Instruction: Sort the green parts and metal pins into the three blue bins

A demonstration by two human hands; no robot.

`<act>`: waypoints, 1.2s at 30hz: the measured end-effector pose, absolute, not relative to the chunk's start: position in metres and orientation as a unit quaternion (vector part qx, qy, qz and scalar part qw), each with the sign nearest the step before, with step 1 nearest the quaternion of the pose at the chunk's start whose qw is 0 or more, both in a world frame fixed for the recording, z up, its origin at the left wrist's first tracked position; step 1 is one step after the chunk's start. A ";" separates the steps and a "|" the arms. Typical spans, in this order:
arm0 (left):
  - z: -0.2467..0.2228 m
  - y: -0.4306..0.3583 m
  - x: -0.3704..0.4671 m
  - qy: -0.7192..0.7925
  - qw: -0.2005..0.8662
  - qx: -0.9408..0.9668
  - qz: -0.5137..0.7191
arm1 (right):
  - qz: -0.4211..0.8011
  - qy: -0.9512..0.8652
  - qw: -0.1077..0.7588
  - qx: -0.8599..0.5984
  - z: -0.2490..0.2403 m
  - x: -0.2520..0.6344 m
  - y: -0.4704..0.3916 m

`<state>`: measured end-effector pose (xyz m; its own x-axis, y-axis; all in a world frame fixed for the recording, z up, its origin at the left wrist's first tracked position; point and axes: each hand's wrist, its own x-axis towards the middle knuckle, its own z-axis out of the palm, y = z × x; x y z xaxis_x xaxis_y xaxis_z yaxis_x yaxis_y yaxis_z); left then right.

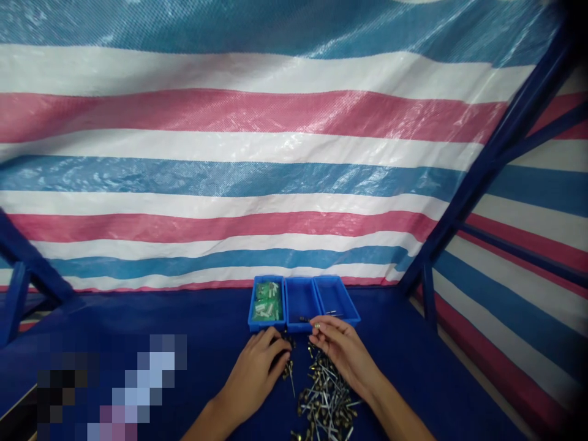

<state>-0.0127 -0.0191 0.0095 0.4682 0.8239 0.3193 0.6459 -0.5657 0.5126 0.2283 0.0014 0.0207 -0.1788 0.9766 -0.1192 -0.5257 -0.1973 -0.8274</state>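
My right hand (342, 352) is raised just in front of the blue bins, thumb and index finger pinched on a small brass-coloured fitting (316, 326). Below it spreads a pile of loose metal pieces (326, 398) with thin silver shanks and brass-coloured ends. My left hand (257, 370) rests low on the table, left of the pile. Its fingers are bent and apart, the tips at a few loose pieces (288, 369); I see nothing gripped in it, though the fingertips partly hide these pieces.
Three blue bins stand side by side at the back: the left bin (251, 309) has green-and-white packets, the middle bin (301, 294) a dark piece, the right bin (333, 291) thin metal pieces. Blue frame posts (459, 202) and striped sheeting (229, 177) enclose the blue table (184, 318).
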 end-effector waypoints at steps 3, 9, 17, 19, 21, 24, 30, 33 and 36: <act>0.008 -0.019 -0.013 0.440 0.162 0.840 0.274 | 0.695 -0.335 0.542 -0.333 0.022 0.229 0.001; 0.006 -0.018 -0.013 0.440 0.164 0.839 0.275 | 0.708 -0.336 0.533 -0.319 0.024 0.230 0.000; 0.009 -0.018 -0.013 0.444 0.165 0.839 0.269 | 0.712 -0.329 0.537 -0.311 0.024 0.228 -0.001; 0.009 -0.018 -0.013 0.443 0.166 0.840 0.268 | 0.709 -0.341 0.533 -0.310 0.024 0.228 -0.002; 0.008 -0.018 -0.012 0.442 0.168 0.839 0.268 | 0.707 -0.354 0.526 -0.314 0.024 0.228 -0.002; 0.007 -0.018 -0.013 0.440 0.167 0.840 0.269 | 0.706 -0.359 0.521 -0.319 0.022 0.230 -0.001; 0.006 -0.018 -0.013 0.441 0.163 0.840 0.272 | 0.705 -0.348 0.526 -0.324 0.019 0.231 0.000; 0.006 -0.018 -0.013 0.441 0.162 0.839 0.274 | 0.705 -0.340 0.528 -0.330 0.021 0.231 0.000; 0.006 -0.018 -0.013 0.441 0.164 0.838 0.275 | 0.706 -0.337 0.529 -0.329 0.022 0.230 0.000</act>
<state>-0.0128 -0.0183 0.0064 0.4590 0.8301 0.3166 0.6499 -0.5567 0.5174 0.2303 0.0000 0.0219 -0.2247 0.9684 -0.1080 -0.5258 -0.2138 -0.8233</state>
